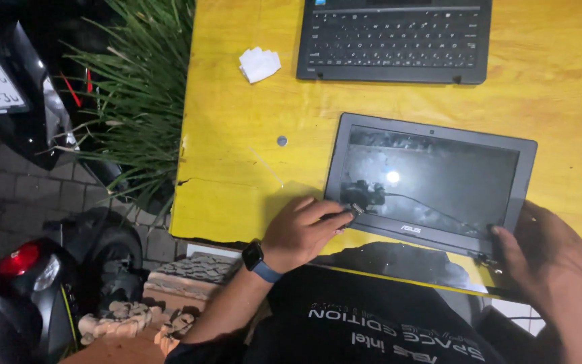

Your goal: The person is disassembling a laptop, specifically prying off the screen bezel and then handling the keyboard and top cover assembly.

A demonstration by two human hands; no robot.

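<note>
Head view: left hand point(299, 232) grip closed on screen panel point(431, 182) lower-left corner; right hand point(547, 253) grip clasps lower-right.

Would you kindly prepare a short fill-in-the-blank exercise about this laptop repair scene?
1. The left hand wears a ____ on its wrist.
2. The detached screen panel lies on a ____ table.
3. The right hand grips the panel's lower ____ corner.
4. A crumpled white tissue lies beside the ____.

Missing: smartwatch; yellow; right; keyboard base
</note>
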